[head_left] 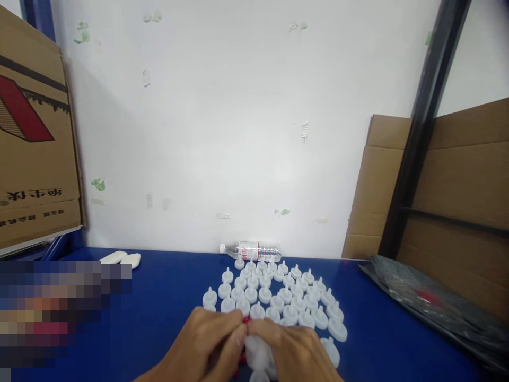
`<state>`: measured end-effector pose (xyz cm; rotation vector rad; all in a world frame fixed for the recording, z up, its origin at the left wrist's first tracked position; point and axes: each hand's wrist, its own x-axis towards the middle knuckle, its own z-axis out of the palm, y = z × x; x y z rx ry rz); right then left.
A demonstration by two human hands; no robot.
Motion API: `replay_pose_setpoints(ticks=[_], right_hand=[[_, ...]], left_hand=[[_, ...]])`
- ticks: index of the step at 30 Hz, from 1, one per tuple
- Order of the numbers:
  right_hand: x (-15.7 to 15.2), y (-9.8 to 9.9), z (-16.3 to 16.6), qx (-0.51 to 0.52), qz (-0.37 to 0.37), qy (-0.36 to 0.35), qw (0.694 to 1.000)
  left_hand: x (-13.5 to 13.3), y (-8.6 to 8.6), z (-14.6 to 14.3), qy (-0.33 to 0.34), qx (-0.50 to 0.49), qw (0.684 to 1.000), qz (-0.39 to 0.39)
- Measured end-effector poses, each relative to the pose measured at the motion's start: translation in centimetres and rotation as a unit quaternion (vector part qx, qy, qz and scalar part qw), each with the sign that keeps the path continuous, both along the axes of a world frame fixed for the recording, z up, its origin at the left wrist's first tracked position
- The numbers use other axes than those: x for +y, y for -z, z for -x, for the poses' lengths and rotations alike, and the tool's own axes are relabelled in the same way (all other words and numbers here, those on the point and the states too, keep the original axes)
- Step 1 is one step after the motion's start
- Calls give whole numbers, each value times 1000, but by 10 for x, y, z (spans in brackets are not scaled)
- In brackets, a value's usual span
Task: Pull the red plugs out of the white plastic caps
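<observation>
Left hand (210, 342) and right hand (298, 350) meeting, fingers curled nearly closed at a small red piece (247, 319), which one grips it I can't tell, white spouted caps (251, 295) just beyond, blue table (167, 297) beneath.

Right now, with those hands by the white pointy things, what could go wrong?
The left hand and right hand are right beside the crowded white pieces, so a bump might knock some over. The small red bit between the hands could slip away. The clear bottle lies on its side, so a nudge might roll it into the pieces.
</observation>
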<state>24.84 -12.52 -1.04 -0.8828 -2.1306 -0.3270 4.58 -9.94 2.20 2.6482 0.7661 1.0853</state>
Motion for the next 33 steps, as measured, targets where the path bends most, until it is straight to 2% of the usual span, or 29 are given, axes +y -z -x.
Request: replay_pose_setpoints(ticks=[3,5,7,10,14,17,19,23,26,28,33], right_hand=[[-4,-9,-4,5,0,27,1000],[-7,-15,-7,-6,-9,38,999],[-9,-17,-9,-36,-27,29,999],[-8,-11,-8,-94,-66,15,993],[-6,0,-5,-127,-59,7,990],[-8,1,-6,-100,-35,5,994],[-10,-1,-8,-80,-5,10,997],[-11,0,-11,-84,41,38,995],[-9,3,-8,-105,8,38,994],[-9,4,-5,-115,-29,24,993],[-12,2,-1,-142,-68,-3,987]], left_hand=[[24,-14,14,-64,23,996,-53],[43,-21,26,-114,75,986,-99],[60,-26,37,-181,162,962,-122],[78,-28,48,-254,278,917,-131],[90,-17,55,-281,312,900,-113],[95,-9,59,-284,323,897,-101],[96,-11,59,-287,323,896,-103],[85,-28,54,-257,313,906,-125],[63,-35,42,-191,327,917,-128],[47,-32,32,-95,352,921,-138],[19,-10,11,-4,377,912,-160]])
